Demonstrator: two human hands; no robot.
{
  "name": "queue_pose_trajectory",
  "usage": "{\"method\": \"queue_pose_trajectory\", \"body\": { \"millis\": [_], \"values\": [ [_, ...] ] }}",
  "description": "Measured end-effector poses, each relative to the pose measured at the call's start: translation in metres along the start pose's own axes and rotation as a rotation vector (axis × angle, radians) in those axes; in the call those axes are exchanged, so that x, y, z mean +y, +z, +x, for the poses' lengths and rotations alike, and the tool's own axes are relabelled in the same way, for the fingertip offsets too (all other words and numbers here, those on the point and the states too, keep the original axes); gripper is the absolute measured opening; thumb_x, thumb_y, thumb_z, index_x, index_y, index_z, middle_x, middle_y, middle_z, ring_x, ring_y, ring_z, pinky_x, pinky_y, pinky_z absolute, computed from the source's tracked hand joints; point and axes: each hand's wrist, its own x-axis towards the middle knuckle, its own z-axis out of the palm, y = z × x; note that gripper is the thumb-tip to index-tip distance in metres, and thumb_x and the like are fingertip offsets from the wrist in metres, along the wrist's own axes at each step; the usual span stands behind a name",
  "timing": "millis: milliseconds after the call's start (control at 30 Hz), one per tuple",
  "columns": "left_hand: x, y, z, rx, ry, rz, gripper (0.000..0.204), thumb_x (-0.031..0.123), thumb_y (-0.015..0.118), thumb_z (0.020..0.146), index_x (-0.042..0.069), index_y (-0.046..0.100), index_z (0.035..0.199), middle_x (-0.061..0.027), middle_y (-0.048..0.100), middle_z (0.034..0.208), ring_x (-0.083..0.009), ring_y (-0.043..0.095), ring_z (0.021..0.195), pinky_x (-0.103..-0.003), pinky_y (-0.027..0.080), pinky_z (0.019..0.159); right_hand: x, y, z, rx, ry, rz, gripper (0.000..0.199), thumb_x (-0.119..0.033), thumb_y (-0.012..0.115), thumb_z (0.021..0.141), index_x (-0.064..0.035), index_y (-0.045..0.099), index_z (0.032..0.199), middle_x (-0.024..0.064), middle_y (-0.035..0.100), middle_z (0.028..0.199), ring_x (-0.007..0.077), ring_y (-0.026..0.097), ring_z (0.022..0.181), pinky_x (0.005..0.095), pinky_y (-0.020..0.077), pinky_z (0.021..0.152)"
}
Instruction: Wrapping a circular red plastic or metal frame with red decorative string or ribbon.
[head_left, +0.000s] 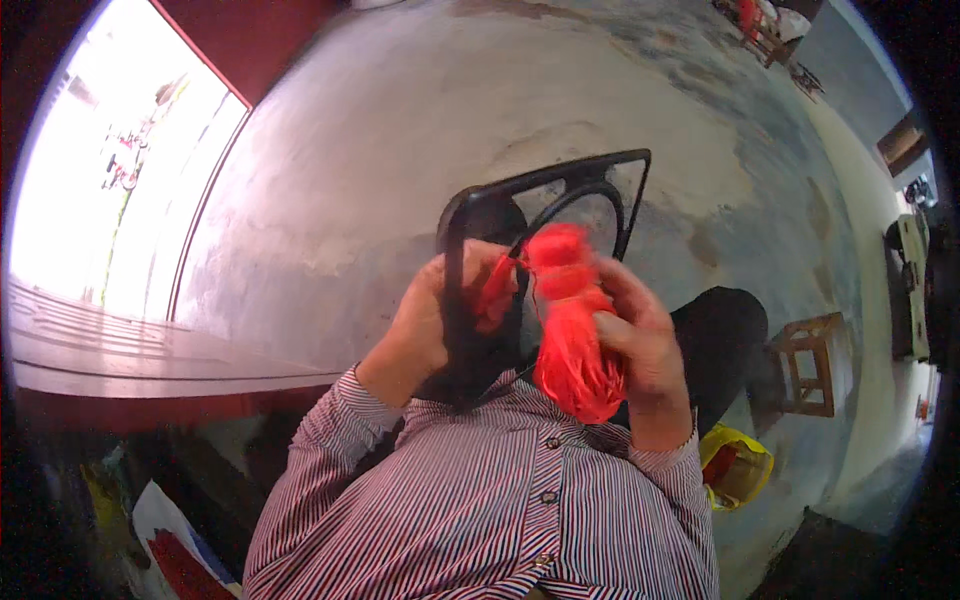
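A bundle of red plastic twine, tied narrow at the top and loose below, is in front of my chest. My right hand is closed around its right side, slightly blurred by motion. A black frame with a curved inner bar stands tilted over my lap. Close to the frame's left bar, my left hand is closed on a bunch of red strands; the bar partly hides its fingers. A thin strand runs between this bunch and the bundle.
A wooden bench with a slatted top is at my left. To my right are a small wooden stool and a yellow bag on the concrete floor. A bright doorway opens at the far left.
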Motion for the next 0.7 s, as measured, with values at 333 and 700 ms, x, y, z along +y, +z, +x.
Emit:
{"method": "queue_pose_trajectory", "body": {
  "millis": [333,700],
  "values": [
    [-0.011,0.009,-0.011,-0.042,0.013,-0.032,0.030,0.018,0.058,0.090,-0.004,0.057,0.110,-0.0099,0.063,0.104,-0.0200,0.062,0.094,-0.033,0.051,0.084,0.036,-0.040,0.036,-0.020,0.004,-0.050,0.026,-0.013,0.062,0.084,-0.0009,0.058,0.106,0.0044,0.063,0.095,0.0121,0.059,0.086,0.0255,0.0473,0.079],
    [-0.008,0.016,-0.006,-0.190,-0.233,-0.042,0.049,0.044,0.045,0.095,-0.001,0.056,0.113,-0.0068,0.058,0.086,-0.0147,0.056,0.067,-0.028,0.044,0.055,0.039,-0.063,0.045,-0.035,-0.034,0.421,0.053,-0.023,0.067,0.081,0.0060,0.049,0.122,0.0165,0.057,0.120,0.0263,0.056,0.113,0.0394,0.0442,0.099]
  ]
}}
